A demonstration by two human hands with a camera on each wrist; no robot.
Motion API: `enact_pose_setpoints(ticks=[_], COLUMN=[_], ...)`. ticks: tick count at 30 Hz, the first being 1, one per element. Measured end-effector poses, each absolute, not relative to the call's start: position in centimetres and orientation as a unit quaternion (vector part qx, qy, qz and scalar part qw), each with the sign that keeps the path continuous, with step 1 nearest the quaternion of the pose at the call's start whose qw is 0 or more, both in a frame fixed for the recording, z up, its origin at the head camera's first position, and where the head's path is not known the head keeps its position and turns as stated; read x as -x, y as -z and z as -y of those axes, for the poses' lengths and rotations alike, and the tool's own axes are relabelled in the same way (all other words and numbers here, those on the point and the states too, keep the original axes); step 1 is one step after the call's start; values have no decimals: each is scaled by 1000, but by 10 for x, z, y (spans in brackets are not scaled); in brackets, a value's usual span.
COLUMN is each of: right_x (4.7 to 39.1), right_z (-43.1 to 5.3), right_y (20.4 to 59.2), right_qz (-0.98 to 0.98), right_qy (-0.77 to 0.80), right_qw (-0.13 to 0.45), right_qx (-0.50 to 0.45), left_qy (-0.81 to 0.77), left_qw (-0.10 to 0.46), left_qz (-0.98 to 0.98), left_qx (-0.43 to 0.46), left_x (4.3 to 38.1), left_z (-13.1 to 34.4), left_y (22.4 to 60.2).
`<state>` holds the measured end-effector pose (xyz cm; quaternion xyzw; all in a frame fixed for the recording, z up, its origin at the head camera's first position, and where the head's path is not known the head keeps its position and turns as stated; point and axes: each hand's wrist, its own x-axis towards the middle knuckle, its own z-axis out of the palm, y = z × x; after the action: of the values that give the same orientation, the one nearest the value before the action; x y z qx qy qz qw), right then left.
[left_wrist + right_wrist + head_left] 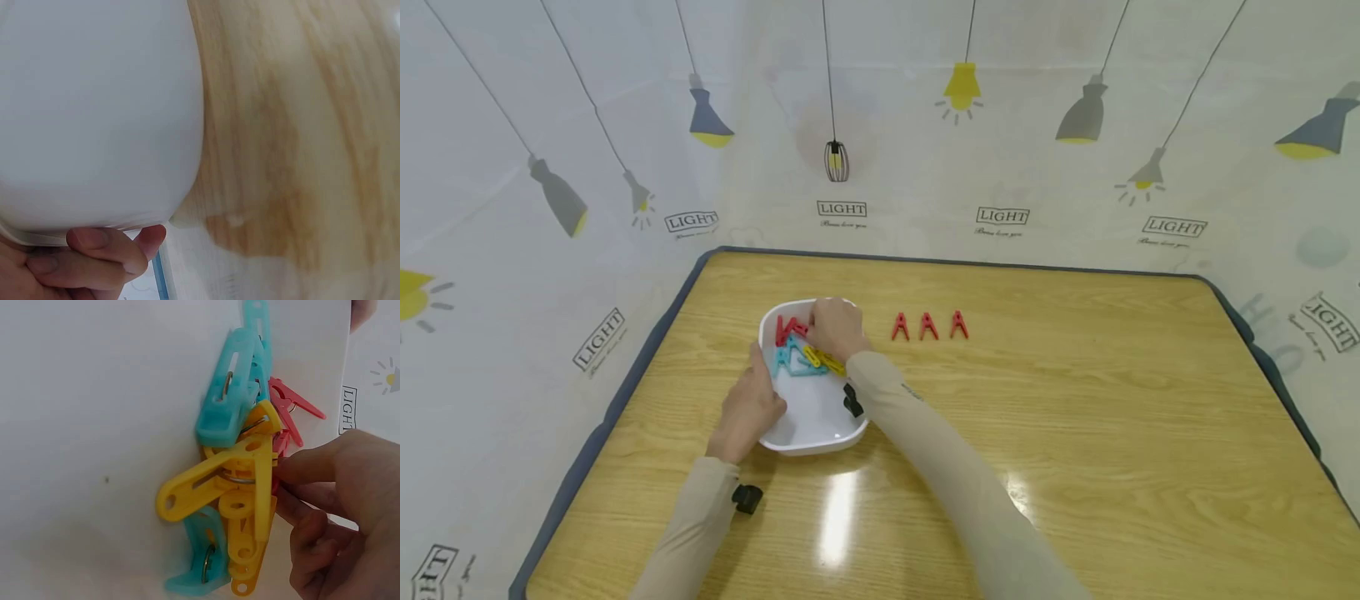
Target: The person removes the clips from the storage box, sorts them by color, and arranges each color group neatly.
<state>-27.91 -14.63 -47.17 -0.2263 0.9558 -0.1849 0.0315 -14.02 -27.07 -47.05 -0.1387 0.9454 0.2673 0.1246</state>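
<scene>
A white plastic container (812,417) stands on the table, with red clothespins (781,330), light blue clothespins (782,360) and yellow clothespins (830,362) heaped toward its far end. My left hand (747,410) grips the container's left side, its curled fingers against the wall in the left wrist view. Inside the far right part of the container is my right hand (837,327). In the right wrist view its thumb and fingers pinch a red clothespin (275,484), mostly hidden behind the yellow clothespins (240,481).
Three red clothespins (928,326) lie in a row to the right of the container. The wooden table (1075,400) has a dark edge, and a white printed sheet (895,167) rises behind it. Each wrist carries a small black device (747,499).
</scene>
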Motion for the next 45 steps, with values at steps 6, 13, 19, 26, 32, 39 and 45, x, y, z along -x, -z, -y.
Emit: enact_pose_setpoints(ticks=[6, 13, 19, 26, 32, 39, 45], right_x=[278, 279, 279, 276, 273, 274, 273], right_z=[143, 141, 140, 135, 130, 120, 103], right_y=[468, 468, 464, 449, 441, 433, 427], right_qz=[-942, -936, -927, -915, -901, -890, -874], right_qy=[264, 286, 316, 357, 394, 418, 452], right_qw=[50, 31, 49, 57, 48, 35, 40], right_qx=[201, 203, 195, 178, 175, 179, 173], left_qy=[-267, -262, -262, -254, -252, -270, -271], left_qw=[126, 127, 131, 124, 125, 134, 131], left_qz=[-945, -947, -946, -949, -950, -943, -943], left_qx=[139, 136, 140, 138, 133, 142, 142], left_x=[140, 140, 139, 138, 141, 141, 138], left_z=[271, 271, 270, 268, 266, 264, 263], left_y=[469, 469, 469, 469, 468, 469, 469])
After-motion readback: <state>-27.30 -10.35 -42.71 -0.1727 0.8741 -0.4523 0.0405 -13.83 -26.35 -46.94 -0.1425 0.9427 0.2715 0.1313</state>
